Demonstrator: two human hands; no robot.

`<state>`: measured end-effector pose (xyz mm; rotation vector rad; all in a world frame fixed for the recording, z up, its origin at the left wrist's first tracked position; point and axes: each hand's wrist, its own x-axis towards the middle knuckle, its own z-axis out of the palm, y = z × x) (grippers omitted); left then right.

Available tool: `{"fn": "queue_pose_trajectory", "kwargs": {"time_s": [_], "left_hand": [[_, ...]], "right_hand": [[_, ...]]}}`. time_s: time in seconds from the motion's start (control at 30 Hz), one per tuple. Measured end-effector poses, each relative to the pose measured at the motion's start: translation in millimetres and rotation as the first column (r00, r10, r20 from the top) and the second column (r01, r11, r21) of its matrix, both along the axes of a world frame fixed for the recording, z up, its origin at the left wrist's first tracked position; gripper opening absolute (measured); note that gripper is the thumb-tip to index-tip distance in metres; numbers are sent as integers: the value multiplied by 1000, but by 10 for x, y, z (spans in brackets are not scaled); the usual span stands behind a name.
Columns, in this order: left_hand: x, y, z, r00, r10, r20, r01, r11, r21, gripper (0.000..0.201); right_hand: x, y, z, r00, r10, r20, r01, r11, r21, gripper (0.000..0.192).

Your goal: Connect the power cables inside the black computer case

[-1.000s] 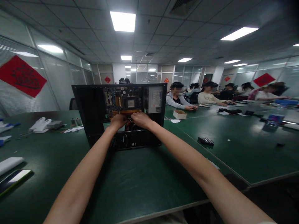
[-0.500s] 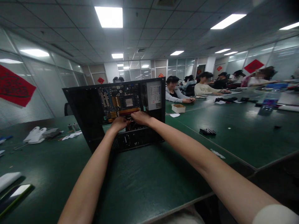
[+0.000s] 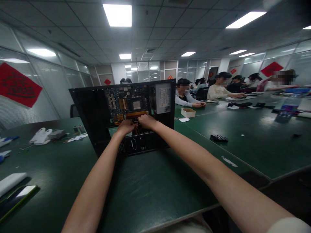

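Inside the open computer case (image 3: 97,119), left hand (image 3: 125,126) and right hand (image 3: 146,121) work at red cables (image 3: 138,128), finger state unclear; probably connecting needs careful alignment.

Probably office, glass partitions (image 3: 60,81), ceiling panels (image 3: 117,14)

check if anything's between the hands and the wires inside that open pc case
Nothing visible is. The left hand and right hand are both already inside the open computer case, close together at the red wires just below the motherboard. Whether the fingers actually pinch a wire is hidden.
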<state>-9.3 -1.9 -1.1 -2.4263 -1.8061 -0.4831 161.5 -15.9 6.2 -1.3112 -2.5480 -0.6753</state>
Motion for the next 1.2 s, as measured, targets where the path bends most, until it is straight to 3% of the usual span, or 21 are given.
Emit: {"fn": "queue_pose_trajectory", "kwargs": {"time_s": [0.33, 0.5, 0.8, 1.2], "left_hand": [[22, -27, 21, 999, -7, -34, 7, 1000, 16, 45], [58, -47, 41, 997, 58, -44, -55, 997, 57, 52], [150, -85, 30, 989, 124, -86, -117, 990, 81, 46], [129, -16, 58, 989, 119, -82, -116, 993, 37, 46]], "right_hand": [[-20, 12, 18, 1000, -17, -13, 17, 1000, 3, 29], [-36, 55, 21, 1000, -23, -3, 23, 1000, -5, 29], [-28, 24, 17, 999, -36, -28, 35, 999, -29, 29], [-25, -6, 38, 998, -26, -58, 23, 999, -44, 33]]}}
